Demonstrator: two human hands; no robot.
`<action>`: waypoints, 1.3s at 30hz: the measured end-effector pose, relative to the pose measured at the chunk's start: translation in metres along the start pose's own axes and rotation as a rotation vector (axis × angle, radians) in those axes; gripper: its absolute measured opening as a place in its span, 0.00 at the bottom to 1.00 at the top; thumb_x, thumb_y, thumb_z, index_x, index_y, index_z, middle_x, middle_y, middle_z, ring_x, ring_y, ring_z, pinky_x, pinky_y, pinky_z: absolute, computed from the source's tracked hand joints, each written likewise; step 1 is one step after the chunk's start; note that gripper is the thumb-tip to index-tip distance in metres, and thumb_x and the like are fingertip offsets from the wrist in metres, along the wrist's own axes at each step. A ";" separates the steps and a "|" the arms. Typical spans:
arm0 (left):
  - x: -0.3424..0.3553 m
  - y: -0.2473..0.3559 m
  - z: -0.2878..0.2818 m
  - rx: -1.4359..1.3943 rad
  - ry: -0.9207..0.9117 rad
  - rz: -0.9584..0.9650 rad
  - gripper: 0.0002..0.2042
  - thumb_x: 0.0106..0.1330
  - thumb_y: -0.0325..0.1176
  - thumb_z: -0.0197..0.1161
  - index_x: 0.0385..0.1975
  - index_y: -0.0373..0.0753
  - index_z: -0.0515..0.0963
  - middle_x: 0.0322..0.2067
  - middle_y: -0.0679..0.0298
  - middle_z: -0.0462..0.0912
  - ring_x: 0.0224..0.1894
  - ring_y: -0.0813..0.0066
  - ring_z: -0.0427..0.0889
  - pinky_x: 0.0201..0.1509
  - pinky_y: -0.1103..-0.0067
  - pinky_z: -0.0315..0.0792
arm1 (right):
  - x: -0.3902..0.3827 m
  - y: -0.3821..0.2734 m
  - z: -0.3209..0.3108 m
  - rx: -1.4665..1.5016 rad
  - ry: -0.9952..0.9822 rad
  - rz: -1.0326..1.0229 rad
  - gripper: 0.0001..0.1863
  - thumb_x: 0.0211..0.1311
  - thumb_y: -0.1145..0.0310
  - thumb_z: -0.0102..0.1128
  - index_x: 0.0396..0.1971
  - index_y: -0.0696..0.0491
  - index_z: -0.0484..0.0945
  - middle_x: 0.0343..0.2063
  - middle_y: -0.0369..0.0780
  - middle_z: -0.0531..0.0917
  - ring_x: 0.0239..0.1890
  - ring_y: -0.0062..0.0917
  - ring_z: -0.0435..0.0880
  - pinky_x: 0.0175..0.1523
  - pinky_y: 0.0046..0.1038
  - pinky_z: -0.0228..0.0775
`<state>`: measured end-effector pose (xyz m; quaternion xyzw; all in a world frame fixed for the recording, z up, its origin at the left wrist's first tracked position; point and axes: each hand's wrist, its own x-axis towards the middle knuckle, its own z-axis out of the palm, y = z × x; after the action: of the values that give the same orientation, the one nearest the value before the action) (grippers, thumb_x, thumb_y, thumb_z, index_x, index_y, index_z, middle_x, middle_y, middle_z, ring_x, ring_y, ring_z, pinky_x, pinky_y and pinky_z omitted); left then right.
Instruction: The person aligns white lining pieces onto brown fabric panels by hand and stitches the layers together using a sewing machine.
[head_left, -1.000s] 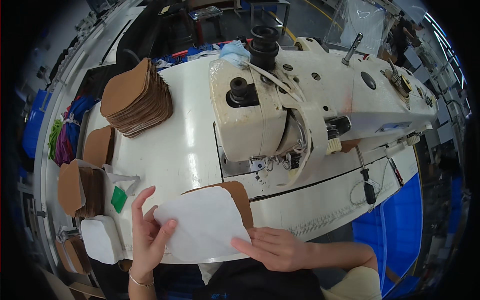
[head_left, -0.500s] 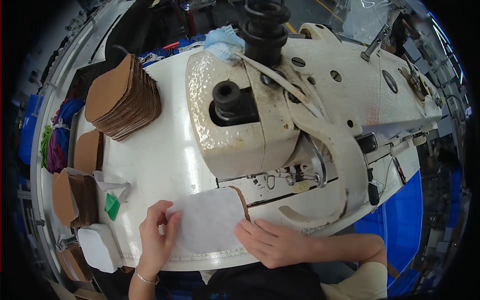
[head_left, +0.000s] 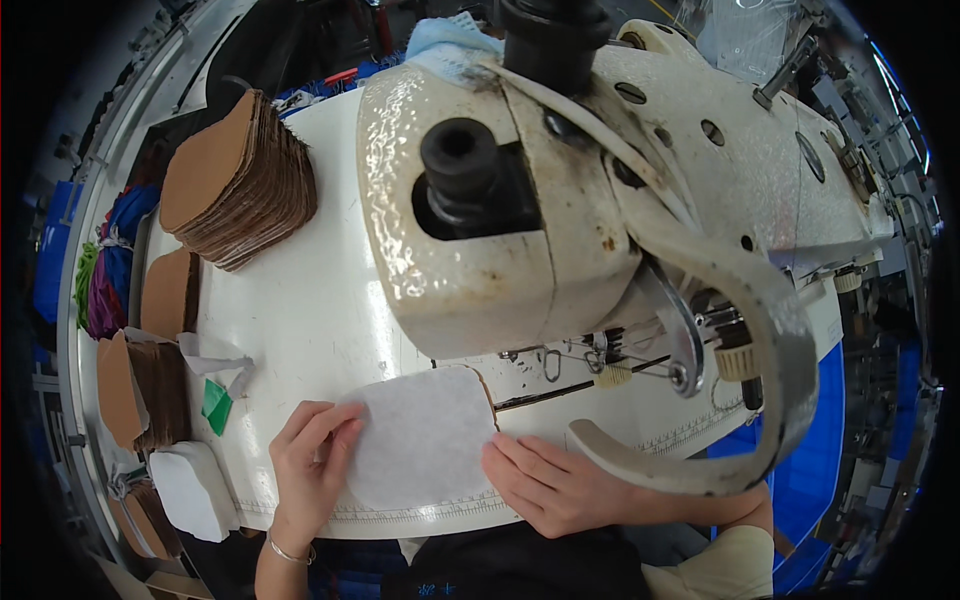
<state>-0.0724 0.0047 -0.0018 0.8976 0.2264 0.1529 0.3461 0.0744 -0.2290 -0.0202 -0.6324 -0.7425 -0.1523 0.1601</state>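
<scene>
At far left is a blue bin (head_left: 55, 265), then three tied hanks: green (head_left: 84, 275), purple (head_left: 103, 300) and blue (head_left: 132, 225). Beside them are four stacks of rounded brown pieces: one tall (head_left: 240, 175), one low (head_left: 170, 290), one with pale sheeting at its side (head_left: 143, 390), and one tied bundle (head_left: 143, 520). Near these are one stack of white pieces (head_left: 190, 490), one pale strip (head_left: 225, 365) and one green scrap (head_left: 216, 405), on or beside the white worktable (head_left: 320, 280).

The left hand (head_left: 312, 450), wearing one bracelet (head_left: 290, 550), has thumb and forefinger pinched together on the left edge of a white sheet (head_left: 425, 440). The sheet lies over a brown piece (head_left: 490, 392) showing as a thin right-hand rim, near the table's front edge, where ruler markings (head_left: 430, 515) are too fine to read. Below, a dark garment (head_left: 500, 565) carries small blue lettering.

Behind the sheet stands one cream sewing machine (head_left: 470, 280), topped with light-blue fabric (head_left: 450, 50). The right hand (head_left: 555, 490), fingers together, touches the sheet's right edge; I cannot tell whether it grips. At right is another blue bin (head_left: 810, 470).
</scene>
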 end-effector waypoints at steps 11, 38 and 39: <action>0.002 0.003 -0.002 -0.002 -0.034 -0.029 0.07 0.57 0.20 0.65 0.36 0.33 0.82 0.28 0.62 0.79 0.24 0.79 0.74 0.25 0.84 0.67 | -0.001 -0.001 0.003 0.024 0.010 0.012 0.15 0.48 0.70 0.54 0.33 0.65 0.80 0.41 0.46 0.81 0.48 0.35 0.79 0.56 0.31 0.70; -0.003 -0.003 -0.010 -0.071 -0.033 -0.019 0.10 0.57 0.20 0.66 0.40 0.35 0.83 0.34 0.61 0.78 0.27 0.78 0.78 0.26 0.83 0.72 | 0.007 0.001 -0.011 0.074 -0.125 -0.023 0.13 0.52 0.75 0.57 0.39 0.63 0.80 0.43 0.48 0.81 0.49 0.37 0.80 0.53 0.32 0.75; -0.003 -0.003 -0.009 -0.073 -0.031 -0.024 0.10 0.57 0.20 0.66 0.40 0.35 0.83 0.34 0.61 0.78 0.27 0.78 0.78 0.26 0.83 0.72 | 0.008 0.002 -0.011 0.062 -0.132 -0.021 0.13 0.53 0.73 0.57 0.38 0.63 0.79 0.43 0.47 0.81 0.49 0.35 0.80 0.55 0.32 0.73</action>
<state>-0.0801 0.0106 0.0023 0.8839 0.2260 0.1428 0.3837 0.0753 -0.2268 -0.0064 -0.6278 -0.7625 -0.0889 0.1286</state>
